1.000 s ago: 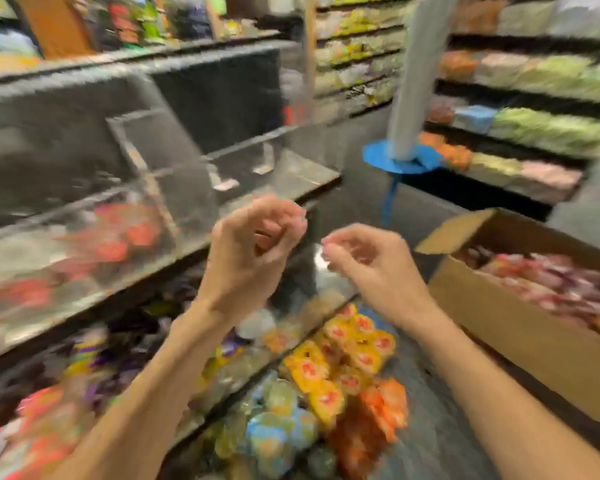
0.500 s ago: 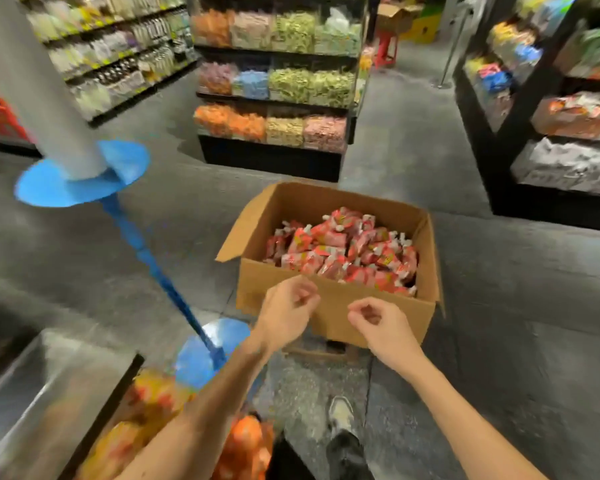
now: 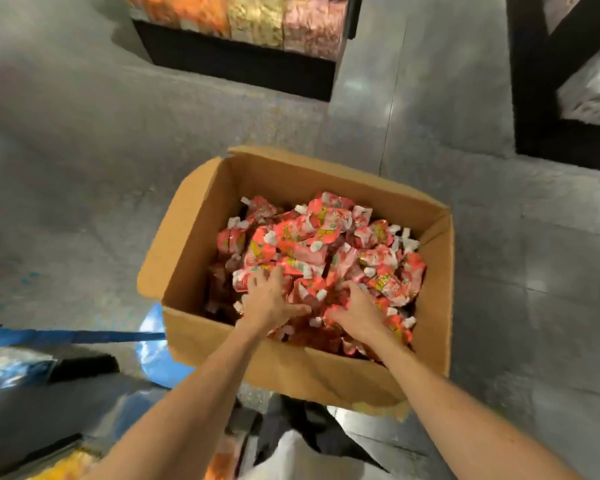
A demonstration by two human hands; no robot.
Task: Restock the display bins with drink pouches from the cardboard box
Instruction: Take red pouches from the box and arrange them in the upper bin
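Left hand (image 3: 270, 301) and right hand (image 3: 354, 310) dig into pouches (image 3: 321, 237), fingertips hidden.
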